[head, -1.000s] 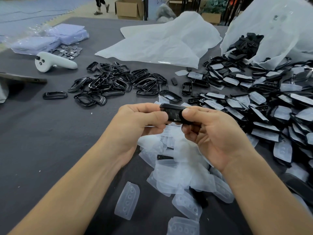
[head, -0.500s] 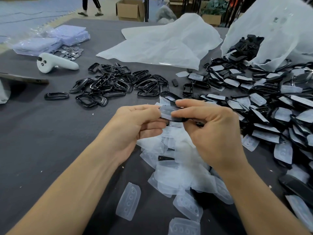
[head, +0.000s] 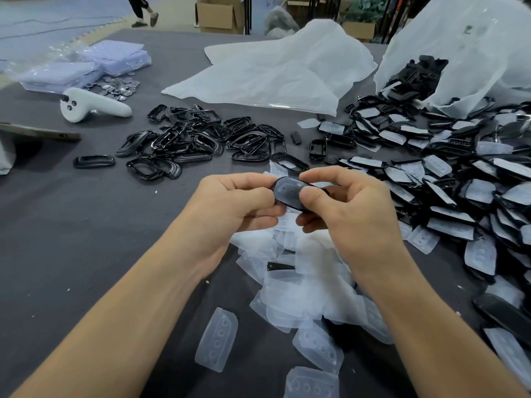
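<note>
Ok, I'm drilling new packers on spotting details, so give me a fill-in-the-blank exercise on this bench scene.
1. The left hand and the right hand together pinch one small shell coloured ___.
2. The controller lying at the far left of the table is coloured ___.
3. At far right, black parts spill from a white plastic ___.
Missing words: black; white; bag.

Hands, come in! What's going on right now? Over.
Left hand, right hand: both pinching one black oval plastic shell with a clear insert. Held over the pile of translucent button pads. Nothing blocking.
</note>
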`<action>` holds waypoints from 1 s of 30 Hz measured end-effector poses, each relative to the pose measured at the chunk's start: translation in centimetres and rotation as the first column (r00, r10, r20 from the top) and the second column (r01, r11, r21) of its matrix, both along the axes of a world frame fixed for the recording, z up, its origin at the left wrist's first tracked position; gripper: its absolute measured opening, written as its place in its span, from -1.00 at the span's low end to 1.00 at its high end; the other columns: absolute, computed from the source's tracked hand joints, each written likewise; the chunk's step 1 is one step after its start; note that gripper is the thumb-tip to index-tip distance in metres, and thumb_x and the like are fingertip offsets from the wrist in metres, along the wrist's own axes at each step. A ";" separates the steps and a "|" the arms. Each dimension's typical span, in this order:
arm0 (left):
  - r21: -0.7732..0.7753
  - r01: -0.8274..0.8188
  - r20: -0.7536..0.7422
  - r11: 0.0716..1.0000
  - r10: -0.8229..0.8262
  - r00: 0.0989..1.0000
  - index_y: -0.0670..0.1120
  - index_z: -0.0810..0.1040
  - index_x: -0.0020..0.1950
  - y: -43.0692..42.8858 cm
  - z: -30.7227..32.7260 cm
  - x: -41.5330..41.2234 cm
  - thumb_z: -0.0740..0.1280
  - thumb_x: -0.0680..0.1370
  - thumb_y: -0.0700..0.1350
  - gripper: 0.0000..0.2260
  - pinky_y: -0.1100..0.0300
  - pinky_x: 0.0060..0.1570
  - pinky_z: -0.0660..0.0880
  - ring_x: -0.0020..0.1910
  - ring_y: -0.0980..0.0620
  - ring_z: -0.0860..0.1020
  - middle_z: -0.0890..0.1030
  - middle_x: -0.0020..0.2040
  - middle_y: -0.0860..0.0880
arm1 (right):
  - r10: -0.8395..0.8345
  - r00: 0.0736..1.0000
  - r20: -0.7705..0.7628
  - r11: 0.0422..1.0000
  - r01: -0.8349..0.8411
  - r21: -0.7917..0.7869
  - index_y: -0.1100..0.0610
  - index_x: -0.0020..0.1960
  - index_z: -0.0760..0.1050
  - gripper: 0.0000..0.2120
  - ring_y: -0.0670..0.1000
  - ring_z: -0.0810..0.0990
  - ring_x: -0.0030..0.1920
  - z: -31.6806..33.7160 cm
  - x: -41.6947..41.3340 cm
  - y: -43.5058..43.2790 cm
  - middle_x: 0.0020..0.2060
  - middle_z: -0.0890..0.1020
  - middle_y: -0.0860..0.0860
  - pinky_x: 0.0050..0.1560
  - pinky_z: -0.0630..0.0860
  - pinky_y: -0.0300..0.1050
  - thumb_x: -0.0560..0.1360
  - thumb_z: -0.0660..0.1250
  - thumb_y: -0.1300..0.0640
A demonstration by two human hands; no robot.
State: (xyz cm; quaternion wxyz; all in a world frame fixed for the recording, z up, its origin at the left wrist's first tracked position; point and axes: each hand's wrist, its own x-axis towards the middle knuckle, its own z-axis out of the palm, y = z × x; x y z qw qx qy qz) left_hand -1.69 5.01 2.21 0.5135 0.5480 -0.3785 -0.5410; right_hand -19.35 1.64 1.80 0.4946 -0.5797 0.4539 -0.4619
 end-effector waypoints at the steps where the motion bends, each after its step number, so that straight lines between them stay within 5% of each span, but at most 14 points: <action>1: 0.004 0.005 0.005 1.000 -0.005 1.000 -0.02 0.80 -0.09 0.1 0.1 -0.1 0.46 0.49 -0.28 -0.81 0.28 -0.21 0.63 -0.16 0.04 0.74 0.76 -0.13 -0.14 | 0.003 1.000 0.015 1.000 -0.003 0.007 0.07 -0.04 0.68 -0.86 0.06 0.70 -0.39 0.0 0.0 0.0 -0.33 0.72 0.10 -0.34 0.62 -0.16 0.52 0.46 0.30; 12: 0.000 -0.050 0.148 0.999 0.049 0.988 -0.16 0.74 -0.12 0.0 -0.4 -0.7 0.49 0.51 -0.24 -0.96 0.30 -0.31 0.57 -0.38 0.10 0.61 0.74 -0.25 -0.12 | -0.002 1.000 -0.001 1.000 0.002 -0.021 0.09 -0.09 0.66 -0.85 0.05 0.70 -0.38 -0.2 0.1 -0.1 -0.32 0.73 0.05 -0.33 0.61 -0.16 0.50 0.47 0.34; 30: 0.030 -0.031 0.111 0.999 0.027 0.993 -0.21 0.73 -0.10 0.0 -0.1 -0.8 0.43 0.51 -0.28 -0.93 0.31 -0.31 0.57 -0.37 0.07 0.60 0.73 -0.26 -0.12 | -0.021 0.999 -0.046 0.999 0.018 -0.049 0.07 -0.12 0.65 -0.85 0.00 0.67 -0.41 -0.4 0.2 0.0 -0.36 0.71 0.02 -0.38 0.53 -0.23 0.45 0.50 0.31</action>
